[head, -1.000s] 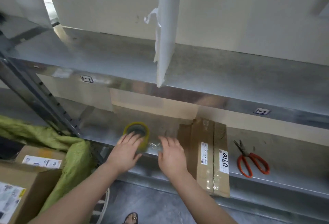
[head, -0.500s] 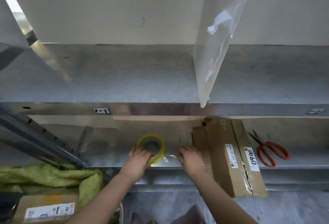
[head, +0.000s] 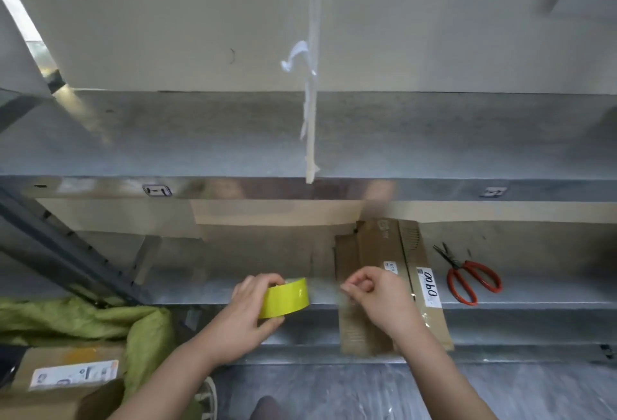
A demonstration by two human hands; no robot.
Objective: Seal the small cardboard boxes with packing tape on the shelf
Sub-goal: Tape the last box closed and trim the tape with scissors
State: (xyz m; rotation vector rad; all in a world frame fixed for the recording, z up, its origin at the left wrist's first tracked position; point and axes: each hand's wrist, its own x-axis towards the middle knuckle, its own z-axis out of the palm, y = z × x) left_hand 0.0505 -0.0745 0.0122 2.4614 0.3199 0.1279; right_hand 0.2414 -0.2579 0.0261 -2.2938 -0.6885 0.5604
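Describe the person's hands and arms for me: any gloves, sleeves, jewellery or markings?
The left hand and right hand are bare: no gloves, rings or bracelet show. The left forearm and right forearm are uncovered to the frame's bottom edge, so no sleeve or watch is in view. No markings show.

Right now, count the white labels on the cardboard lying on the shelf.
2. A handwritten label near the right edge of the cardboard; a smaller label left of it, just past the right hand. The hand may hide more.
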